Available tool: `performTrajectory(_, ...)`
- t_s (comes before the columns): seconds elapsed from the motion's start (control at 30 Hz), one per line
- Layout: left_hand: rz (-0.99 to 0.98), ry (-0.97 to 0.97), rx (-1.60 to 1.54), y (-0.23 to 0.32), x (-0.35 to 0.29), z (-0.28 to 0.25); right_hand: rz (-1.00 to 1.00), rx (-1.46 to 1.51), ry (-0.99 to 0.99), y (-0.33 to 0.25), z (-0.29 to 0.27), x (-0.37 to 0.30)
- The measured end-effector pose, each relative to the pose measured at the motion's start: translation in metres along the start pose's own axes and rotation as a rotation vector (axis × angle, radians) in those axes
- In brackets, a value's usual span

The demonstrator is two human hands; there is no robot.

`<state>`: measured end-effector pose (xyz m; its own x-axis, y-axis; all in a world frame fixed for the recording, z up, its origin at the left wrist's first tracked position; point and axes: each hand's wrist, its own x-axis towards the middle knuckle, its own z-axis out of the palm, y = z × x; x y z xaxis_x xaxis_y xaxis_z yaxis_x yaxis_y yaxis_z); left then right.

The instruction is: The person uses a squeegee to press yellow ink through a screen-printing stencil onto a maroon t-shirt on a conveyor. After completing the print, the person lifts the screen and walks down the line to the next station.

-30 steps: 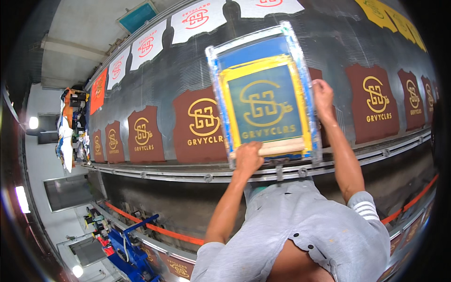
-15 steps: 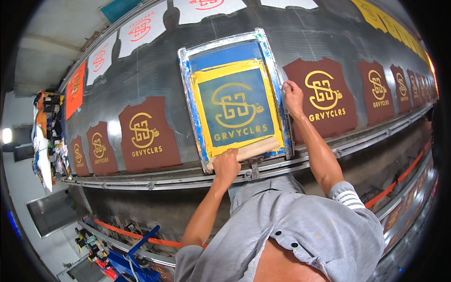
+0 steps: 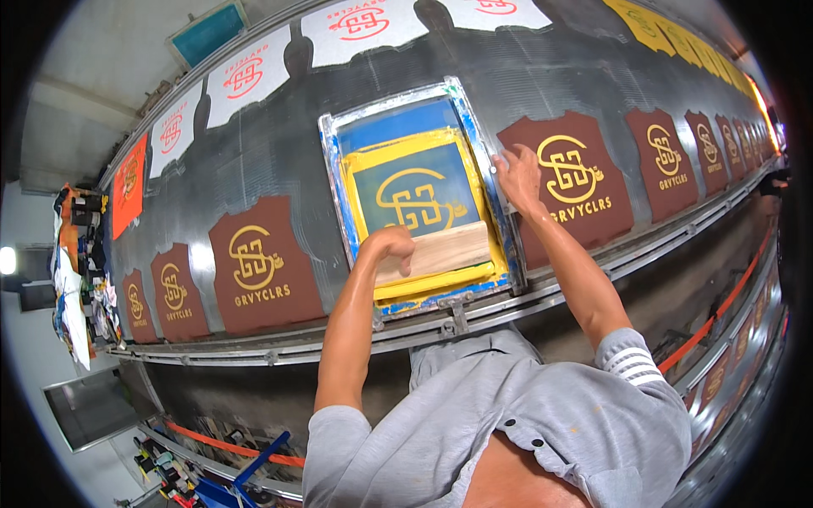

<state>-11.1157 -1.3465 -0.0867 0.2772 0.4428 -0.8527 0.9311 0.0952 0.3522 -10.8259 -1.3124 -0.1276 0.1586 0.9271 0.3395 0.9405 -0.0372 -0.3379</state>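
A screen printing frame [image 3: 345,203] lies on the long dark table, its blue mesh bordered in yellow and carrying a yellow emblem. My left hand [image 3: 391,247] is closed on the left part of a wooden squeegee [image 3: 453,248], which lies across the mesh and covers the lower part of the emblem. Where its blade meets the mesh is hidden. My right hand [image 3: 519,175] is at the frame's right side, fingers bent with the tips at the edge. Just beyond that hand lies a maroon shirt panel [image 3: 605,157] with a yellow print.
More printed maroon panels [image 3: 264,296] line the table's near side. White panels [image 3: 318,46], an orange panel [image 3: 129,188] and yellow panels [image 3: 644,30] lie along the far side. A metal rail [image 3: 339,349] runs along the near edge.
My left hand has pushed the squeegee up the mesh, away from me, and tipped it so its broad face shows. My right hand stays at the frame's right side, fingers looser.
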Motion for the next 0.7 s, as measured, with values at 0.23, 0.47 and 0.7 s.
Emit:
performTrajectory(0.23, 0.178, 0.761, 0.121, -0.001, 0.011, -0.043, -0.591, -0.152, -1.03, -0.098, -0.027, 0.061)
performTrajectory(0.47, 0.115, 0.809, 0.256, -0.035, 0.048, -0.125, -0.573, -0.014, -0.734, -0.083, 0.048, 0.119)
performTrajectory(0.7, 0.242, 0.942, 0.169, -0.047, 0.04, -0.088, -0.64, 0.123, -0.549, -0.084, 0.031, 0.094)
